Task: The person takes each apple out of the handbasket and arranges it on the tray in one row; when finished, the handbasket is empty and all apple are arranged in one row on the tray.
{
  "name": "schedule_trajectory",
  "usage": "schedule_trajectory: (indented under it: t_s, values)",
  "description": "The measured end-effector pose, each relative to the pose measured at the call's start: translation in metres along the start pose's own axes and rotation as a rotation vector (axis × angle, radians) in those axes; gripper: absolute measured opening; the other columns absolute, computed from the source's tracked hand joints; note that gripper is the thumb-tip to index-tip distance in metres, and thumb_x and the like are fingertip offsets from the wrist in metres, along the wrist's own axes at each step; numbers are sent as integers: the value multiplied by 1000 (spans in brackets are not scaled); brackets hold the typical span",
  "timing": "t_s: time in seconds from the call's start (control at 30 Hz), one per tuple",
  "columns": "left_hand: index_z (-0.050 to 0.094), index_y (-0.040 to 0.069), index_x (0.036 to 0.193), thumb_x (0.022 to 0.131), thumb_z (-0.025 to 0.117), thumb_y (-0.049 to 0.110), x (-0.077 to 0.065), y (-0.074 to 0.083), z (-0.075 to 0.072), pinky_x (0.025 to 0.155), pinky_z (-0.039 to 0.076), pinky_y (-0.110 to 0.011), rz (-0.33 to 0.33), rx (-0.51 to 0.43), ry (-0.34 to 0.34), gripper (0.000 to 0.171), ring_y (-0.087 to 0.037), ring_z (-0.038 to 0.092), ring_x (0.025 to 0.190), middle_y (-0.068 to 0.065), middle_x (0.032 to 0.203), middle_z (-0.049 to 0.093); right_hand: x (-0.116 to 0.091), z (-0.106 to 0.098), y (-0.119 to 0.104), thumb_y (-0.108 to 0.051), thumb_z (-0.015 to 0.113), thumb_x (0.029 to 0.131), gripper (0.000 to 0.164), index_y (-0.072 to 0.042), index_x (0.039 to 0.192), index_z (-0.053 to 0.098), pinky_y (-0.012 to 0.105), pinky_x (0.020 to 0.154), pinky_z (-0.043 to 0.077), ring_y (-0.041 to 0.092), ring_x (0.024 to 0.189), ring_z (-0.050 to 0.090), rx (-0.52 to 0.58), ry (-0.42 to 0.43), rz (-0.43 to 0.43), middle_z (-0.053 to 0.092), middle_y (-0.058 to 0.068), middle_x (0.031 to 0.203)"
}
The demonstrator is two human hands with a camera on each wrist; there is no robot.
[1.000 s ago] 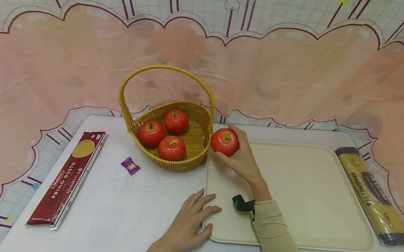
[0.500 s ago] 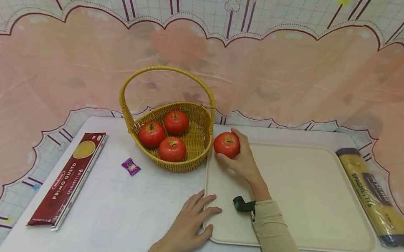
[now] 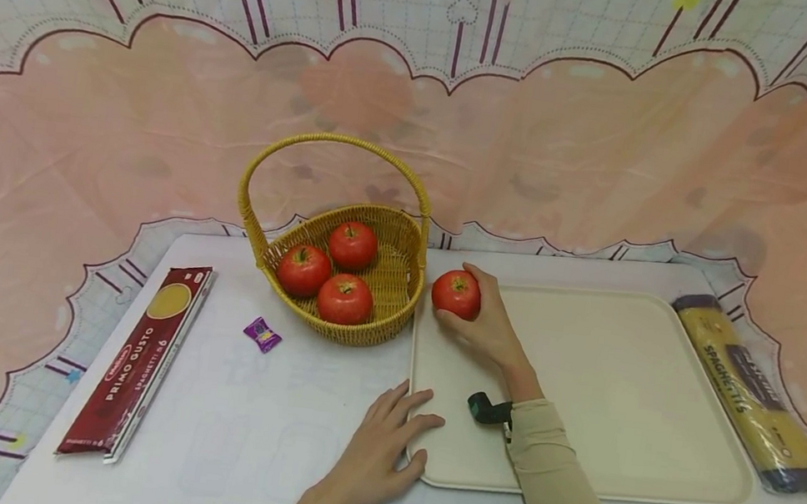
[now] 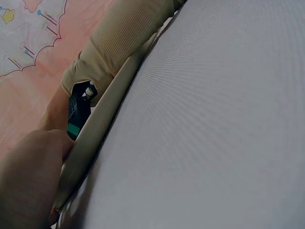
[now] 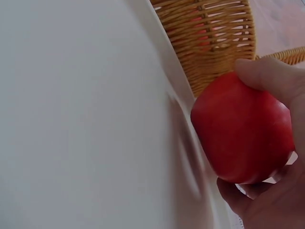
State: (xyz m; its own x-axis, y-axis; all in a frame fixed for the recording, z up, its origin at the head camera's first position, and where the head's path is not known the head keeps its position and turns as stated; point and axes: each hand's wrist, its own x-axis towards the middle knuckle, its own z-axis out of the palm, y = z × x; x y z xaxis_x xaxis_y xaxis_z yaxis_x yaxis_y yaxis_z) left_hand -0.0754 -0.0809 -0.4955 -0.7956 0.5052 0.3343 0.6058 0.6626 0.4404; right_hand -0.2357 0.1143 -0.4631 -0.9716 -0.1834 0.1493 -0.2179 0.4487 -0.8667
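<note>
Sinking, the apple [image 3: 454,294] has neared the tray [image 3: 627,397].

We see a white table [image 3: 214,439], a cream tray [image 3: 620,396] on it, a wicker basket [image 3: 363,335] by the tray's far left corner, purple sachet [image 3: 262,335] and red spaghetti packet [image 3: 136,362] left of the tray, yellow spaghetti packet [image 3: 752,396] beside its right edge.

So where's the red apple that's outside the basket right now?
In the head view, the red apple is in the right hand, over the tray's far left corner, just right of the basket.
</note>
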Motion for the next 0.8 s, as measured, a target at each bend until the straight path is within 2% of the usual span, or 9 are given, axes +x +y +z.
schedule_trajectory:
  t_s: [0.3,0.63,0.8]
  values:
    - [58,27,122,83,61,23,-1,0,-1,109,26,-55,-17,-10,-21,40,-34,31,139,-1,143,45,-2,0,1,-31,73,80,84,-21,147,23,52,100,40,31,125,44,-16,-31,51,34,10,142]
    - [57,29,123,83,61,25,-2,-1,1,110,25,-54,-30,0,-35,40,-32,29,140,1,144,43,-2,-1,5,-30,72,79,89,-19,149,18,54,99,40,33,125,43,-25,-53,61,30,13,145]
    - [56,30,124,84,58,25,-2,-2,0,109,26,-53,-8,28,-27,40,-34,31,139,0,144,43,-2,-3,6,-32,72,79,91,-23,149,15,54,102,39,33,128,41,-31,-87,81,28,12,147]
